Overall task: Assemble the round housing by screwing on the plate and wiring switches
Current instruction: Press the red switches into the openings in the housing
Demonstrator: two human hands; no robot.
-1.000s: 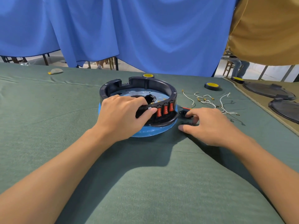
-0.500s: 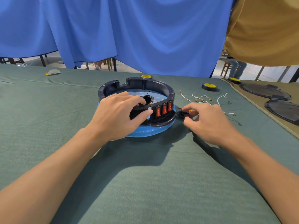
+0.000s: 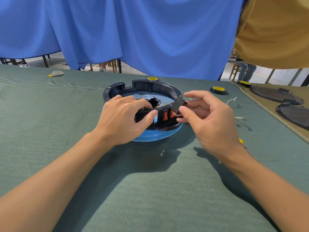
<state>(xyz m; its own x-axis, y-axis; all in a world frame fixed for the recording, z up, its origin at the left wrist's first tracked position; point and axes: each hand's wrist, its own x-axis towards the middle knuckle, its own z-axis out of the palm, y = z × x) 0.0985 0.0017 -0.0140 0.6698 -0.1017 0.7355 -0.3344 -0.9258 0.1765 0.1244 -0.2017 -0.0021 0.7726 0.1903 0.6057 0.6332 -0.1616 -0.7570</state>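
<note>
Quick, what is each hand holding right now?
Left hand: grips the round housing at its near rim.
Right hand: pinches a small black part.

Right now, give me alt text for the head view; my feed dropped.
The right hand pinches a small black part over the near rim of the round housing, beside its red switches. The left hand grips that rim; the housing sits on a blue disc on green cloth.

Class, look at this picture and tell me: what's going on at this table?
A person is assembling a round black housing on a green-covered table. The left hand grips its near rim, while the right hand pinches a small black part at the rim beside the fitted red switches. Loose white wires lie nearby.
</note>
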